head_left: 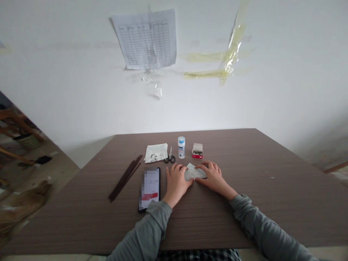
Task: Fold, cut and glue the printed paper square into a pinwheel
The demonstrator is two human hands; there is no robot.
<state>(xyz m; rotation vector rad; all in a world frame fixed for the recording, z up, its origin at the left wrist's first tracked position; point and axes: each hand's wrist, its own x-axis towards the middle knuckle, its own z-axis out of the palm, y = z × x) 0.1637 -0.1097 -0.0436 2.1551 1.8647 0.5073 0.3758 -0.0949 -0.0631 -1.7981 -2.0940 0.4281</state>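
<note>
Pressing down on both sides, a paper (194, 172) is kept flat on the table (258, 174) between the left hand (176, 184) and right hand (214, 177). Both hands are open, not gripping. Scissors (170, 156) are left just past the left hand, with a phone (149, 188) beside it.

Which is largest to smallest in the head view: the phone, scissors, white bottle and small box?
1. The phone, though it lies nearest the camera, which may exaggerate it.
2. The scissors and the white bottle look too alike to rank.
3. The small box.
</note>
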